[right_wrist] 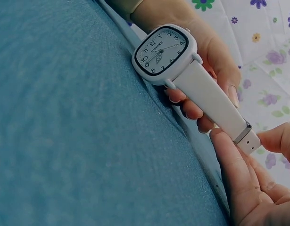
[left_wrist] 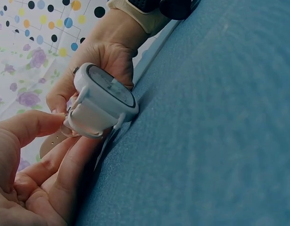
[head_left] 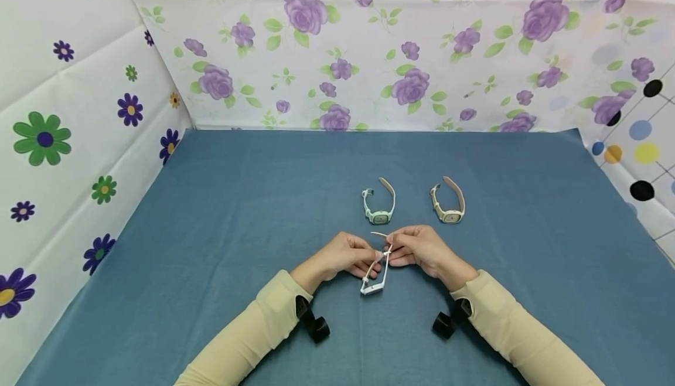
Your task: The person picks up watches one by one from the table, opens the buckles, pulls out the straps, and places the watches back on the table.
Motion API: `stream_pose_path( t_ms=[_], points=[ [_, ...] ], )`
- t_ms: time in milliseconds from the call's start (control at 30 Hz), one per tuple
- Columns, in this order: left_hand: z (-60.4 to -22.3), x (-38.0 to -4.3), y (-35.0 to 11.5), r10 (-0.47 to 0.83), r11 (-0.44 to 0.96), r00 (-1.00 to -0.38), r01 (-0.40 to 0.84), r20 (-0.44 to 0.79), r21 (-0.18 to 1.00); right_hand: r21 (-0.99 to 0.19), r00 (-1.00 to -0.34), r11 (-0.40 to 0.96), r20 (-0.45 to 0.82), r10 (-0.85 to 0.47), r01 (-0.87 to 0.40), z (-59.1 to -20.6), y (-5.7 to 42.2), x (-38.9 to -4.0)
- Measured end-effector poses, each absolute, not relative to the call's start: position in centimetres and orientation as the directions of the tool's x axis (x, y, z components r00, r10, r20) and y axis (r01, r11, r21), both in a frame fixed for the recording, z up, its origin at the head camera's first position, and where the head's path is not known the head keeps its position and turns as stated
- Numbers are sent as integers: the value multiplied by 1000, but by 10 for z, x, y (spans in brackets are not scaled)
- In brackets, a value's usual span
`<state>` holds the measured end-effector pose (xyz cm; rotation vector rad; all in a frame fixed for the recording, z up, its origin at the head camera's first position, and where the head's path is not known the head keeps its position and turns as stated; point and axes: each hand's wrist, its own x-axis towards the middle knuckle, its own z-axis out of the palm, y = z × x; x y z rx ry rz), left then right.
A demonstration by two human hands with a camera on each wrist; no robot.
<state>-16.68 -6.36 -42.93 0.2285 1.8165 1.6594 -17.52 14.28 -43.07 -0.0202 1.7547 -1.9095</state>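
Observation:
A white wristwatch (head_left: 372,289) with a squarish case is held between both hands, its case hanging toward the person and its strap bent into a loop. My left hand (head_left: 349,255) pinches the strap near the metal buckle (right_wrist: 243,133) between thumb and fingers. With thumb and fingertips, my right hand (head_left: 419,251) pinches the holed strap end (right_wrist: 249,142), which runs through the buckle. The dial (right_wrist: 162,51) with its numerals faces up in the right wrist view. Beyond the hands lie a pale green watch (head_left: 380,217) and a beige watch (head_left: 452,216), both with straps unfastened.
A blue cloth (head_left: 253,198) covers the table. Behind it stands a white sheet with purple flowers (head_left: 306,8), and another flowered sheet (head_left: 44,140) hangs at the left. Black wrist cameras (head_left: 319,328) jut from both sleeves close over the cloth.

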Motion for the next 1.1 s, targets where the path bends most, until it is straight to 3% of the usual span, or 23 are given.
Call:
stream_pose_path(
  t_ms=[400, 1100],
  points=[
    [-433, -168, -64, 554, 139, -785, -239, -275, 961, -932, -837, 35, -340, -429, 361, -435, 145, -178],
    [-422, -169, -65, 612, 242, -701, -276, -367, 930, -945, -845, 38, -308, -438, 324, -435, 142, -177]
  ],
)
